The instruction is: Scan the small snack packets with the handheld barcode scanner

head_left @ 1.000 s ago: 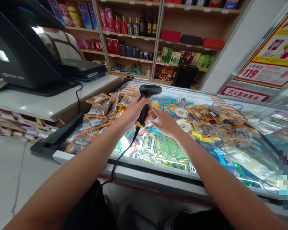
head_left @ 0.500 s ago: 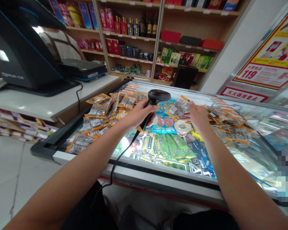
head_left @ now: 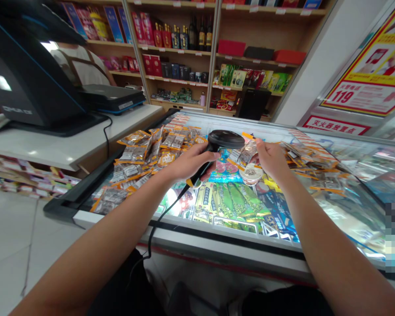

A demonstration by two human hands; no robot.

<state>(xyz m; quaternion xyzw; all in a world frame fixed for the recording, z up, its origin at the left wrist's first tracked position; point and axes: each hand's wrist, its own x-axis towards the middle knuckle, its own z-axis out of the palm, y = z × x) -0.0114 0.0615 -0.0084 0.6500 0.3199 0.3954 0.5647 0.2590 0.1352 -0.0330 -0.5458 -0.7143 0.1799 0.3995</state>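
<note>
My left hand (head_left: 197, 163) is wrapped round the handle of a black barcode scanner (head_left: 225, 139), whose cord runs down toward me. My right hand (head_left: 270, 159) pinches the edge of a small clear snack packet (head_left: 245, 153) with orange ends. The scanner's head hangs over the packet's left side and hides part of it. To the left, a pile of similar packets (head_left: 134, 153) covers the freezer's glass top. A second pile of packets (head_left: 325, 175) lies right of my right hand. Under the glass, green ice-cream wrappers (head_left: 238, 199) and a round tub (head_left: 251, 173) show.
A white counter (head_left: 52, 149) stands at left with a black checkout machine (head_left: 29, 83) and a flat scale (head_left: 113, 98). Behind it is a person in a white top (head_left: 82, 63). Shelves (head_left: 181, 52) of bottles and boxes line the back. A chest freezer (head_left: 184, 237) fills the front.
The scanner has moved right, from beside the packet to over its left part. The right hand still holds the packet, which is now more tilted and partly covered.
</note>
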